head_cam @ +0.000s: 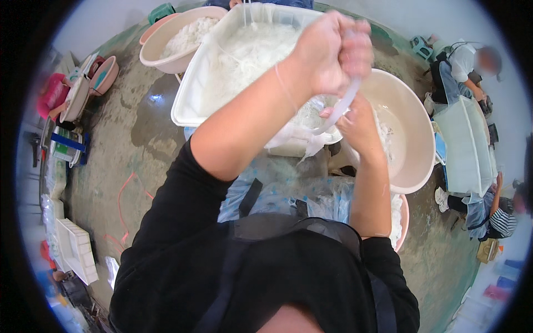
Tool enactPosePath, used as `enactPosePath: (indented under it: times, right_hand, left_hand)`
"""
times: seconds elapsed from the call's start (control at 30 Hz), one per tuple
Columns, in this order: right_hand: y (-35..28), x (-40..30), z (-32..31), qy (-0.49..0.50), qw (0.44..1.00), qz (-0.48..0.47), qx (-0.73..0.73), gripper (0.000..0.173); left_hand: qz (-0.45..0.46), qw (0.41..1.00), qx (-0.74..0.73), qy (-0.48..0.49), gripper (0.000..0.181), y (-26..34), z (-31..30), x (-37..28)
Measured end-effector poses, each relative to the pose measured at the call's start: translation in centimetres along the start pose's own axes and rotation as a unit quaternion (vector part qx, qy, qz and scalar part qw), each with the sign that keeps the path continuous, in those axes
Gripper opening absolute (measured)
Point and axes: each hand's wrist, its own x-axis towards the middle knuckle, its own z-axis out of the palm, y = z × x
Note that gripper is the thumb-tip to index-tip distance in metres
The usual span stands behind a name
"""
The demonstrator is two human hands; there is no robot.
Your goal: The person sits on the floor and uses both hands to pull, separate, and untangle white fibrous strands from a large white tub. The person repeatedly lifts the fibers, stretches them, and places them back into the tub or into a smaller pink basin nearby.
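Note:
My left hand [335, 56], blurred by motion, is a raised fist around a wet, translucent white strand [347, 100]. Just below it, my right hand [354, 123] grips the same strand, its fingers partly hidden. From there the strand loops down to the left, near a pale dangling piece [313, 145]. Behind my hands stands a large white tub [180, 112] holding cloudy liquid and whitish stringy material [250, 58]. A smaller vessel with wet white material [310, 114] sits at its near edge, partly hidden by my left forearm.
A deep beige basin [410, 137] stands right of my hands, with white material along its side. Another beige basin [152, 60], at back left, holds a white heap. Someone sits behind the tub [279, 3]. Co-workers [462, 62] sit at right beside a pale tub [468, 145]. The floor [154, 116] is wet.

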Motion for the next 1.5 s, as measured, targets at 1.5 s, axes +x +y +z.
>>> enactPosePath:
  times: [1.5]
  right_hand:
    - [2.0, 0.5, -2.7, 0.03, 0.98, 0.021, -0.196, 0.023]
  left_hand:
    - [-0.106, 0.991, 0.066, 0.043, 0.018, -2.2, -2.7, -0.8]
